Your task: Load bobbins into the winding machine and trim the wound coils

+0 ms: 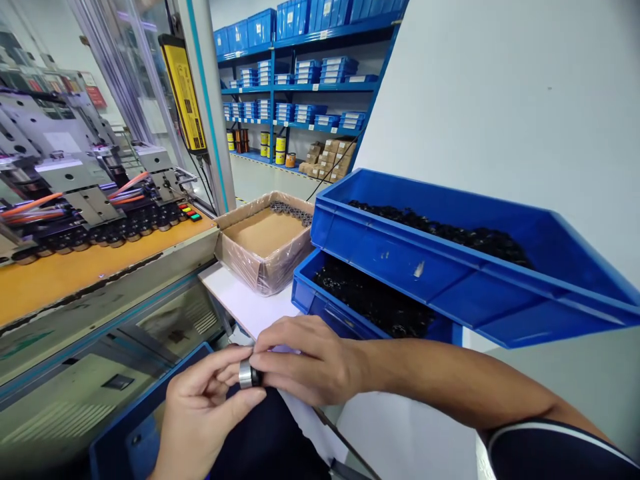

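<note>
Nearest the viewer, the left hand (193, 410) is holding a short silver metal ring with a black end (245, 375) in a narrow thumb-and-finger grip, and the right hand (317, 363) is pinching its black side. The ring is sitting directly between the hands, neither nearer, its axis running roughly left to right, its band shining. Beyond, a plastic-wrapped brown cardboard box (273, 270) is standing beside blue plastic bins (390, 257) holding small black parts (465, 237).
</note>
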A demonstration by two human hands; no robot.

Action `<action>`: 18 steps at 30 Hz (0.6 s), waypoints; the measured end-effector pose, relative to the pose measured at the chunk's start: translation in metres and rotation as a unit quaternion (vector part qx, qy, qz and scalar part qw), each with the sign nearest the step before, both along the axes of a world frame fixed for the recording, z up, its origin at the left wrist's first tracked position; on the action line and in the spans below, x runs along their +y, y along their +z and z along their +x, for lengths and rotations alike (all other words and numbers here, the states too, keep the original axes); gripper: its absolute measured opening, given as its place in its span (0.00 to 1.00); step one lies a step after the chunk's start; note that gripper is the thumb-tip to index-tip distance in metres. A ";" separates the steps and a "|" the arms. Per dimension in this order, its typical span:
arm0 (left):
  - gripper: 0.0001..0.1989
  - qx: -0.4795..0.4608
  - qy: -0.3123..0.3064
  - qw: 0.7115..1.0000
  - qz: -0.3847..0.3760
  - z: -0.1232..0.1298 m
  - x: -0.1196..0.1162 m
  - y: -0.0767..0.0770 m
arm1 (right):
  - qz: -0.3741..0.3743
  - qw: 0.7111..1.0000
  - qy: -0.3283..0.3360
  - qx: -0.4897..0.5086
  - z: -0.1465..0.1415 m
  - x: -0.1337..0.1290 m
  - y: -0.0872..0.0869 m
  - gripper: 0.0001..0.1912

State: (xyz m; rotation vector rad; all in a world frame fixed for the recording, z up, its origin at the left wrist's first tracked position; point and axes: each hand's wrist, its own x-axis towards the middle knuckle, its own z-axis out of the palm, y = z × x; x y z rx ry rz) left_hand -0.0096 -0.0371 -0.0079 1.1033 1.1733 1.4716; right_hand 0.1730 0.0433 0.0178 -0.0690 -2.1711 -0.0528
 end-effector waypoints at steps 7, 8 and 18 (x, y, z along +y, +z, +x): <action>0.18 -0.019 0.021 1.000 -0.010 0.006 -0.002 0.003 | 0.002 1.000 0.003 0.013 -0.001 0.000 0.000 0.09; 0.18 -0.017 0.011 1.000 -0.006 0.005 -0.001 0.003 | 0.004 1.000 0.003 0.012 -0.001 0.000 0.000 0.10; 0.18 -0.076 0.050 0.996 -0.020 0.014 -0.006 0.014 | 0.000 1.000 0.004 0.001 -0.001 -0.003 0.004 0.09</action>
